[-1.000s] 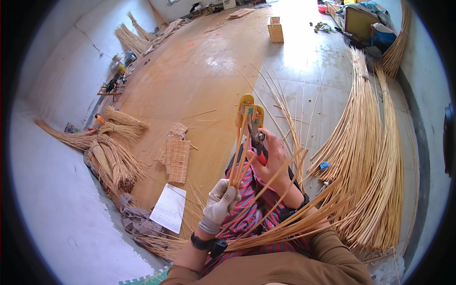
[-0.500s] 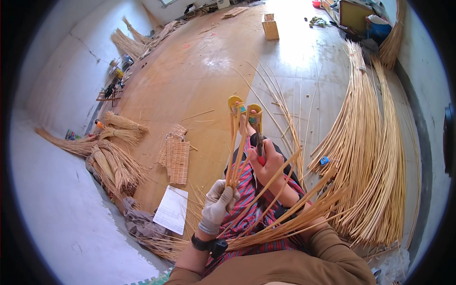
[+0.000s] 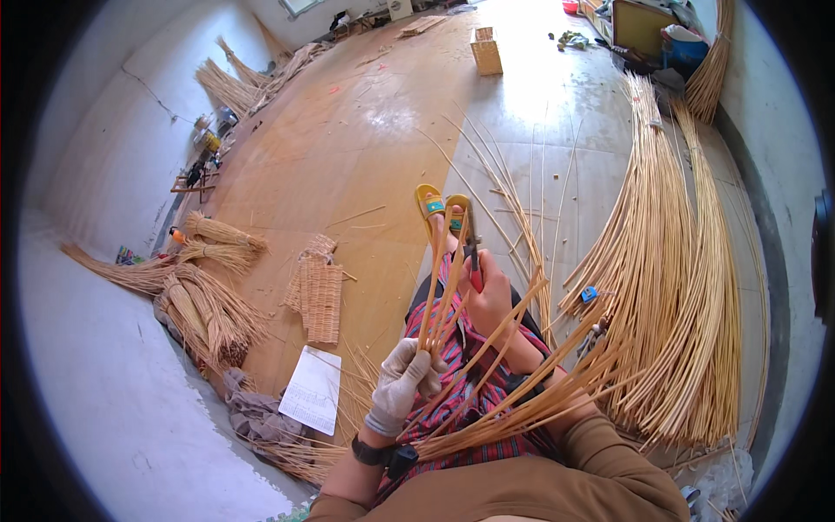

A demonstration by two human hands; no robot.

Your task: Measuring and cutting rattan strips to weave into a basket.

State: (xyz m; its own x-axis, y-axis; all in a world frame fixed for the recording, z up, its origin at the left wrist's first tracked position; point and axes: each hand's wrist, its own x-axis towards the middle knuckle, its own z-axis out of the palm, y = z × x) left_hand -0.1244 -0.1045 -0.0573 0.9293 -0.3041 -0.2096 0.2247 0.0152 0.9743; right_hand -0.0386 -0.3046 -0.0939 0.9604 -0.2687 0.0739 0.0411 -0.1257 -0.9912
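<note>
My left hand (image 3: pixel 402 387), in a pale work glove, is closed around the lower ends of several wicker rods (image 3: pixel 441 300) that stand up over my lap. In my bare right hand (image 3: pixel 492 300) is a pair of red-handled shears (image 3: pixel 474 263), with the dark jaws pointing up, close to the right side of the upright rods. I cannot tell whether the jaws touch a rod. A sheaf of loose wicker rods (image 3: pixel 522 418) lies across my lap and right forearm, over the striped cloth (image 3: pixel 461 370).
Long wicker bundles (image 3: pixel 639 252) spread on the floor at right, with a blue tape measure (image 3: pixel 589 295) on them. At left lie woven wicker panels (image 3: pixel 323 300), a white sheet (image 3: pixel 311 389) and shorter bundles (image 3: pixel 204 309). A wicker basket (image 3: pixel 487 54) stands far ahead.
My left hand and the upright rods have shifted slightly right and down. My right hand keeps the shears beside the rods. The whole view has moved a little.
</note>
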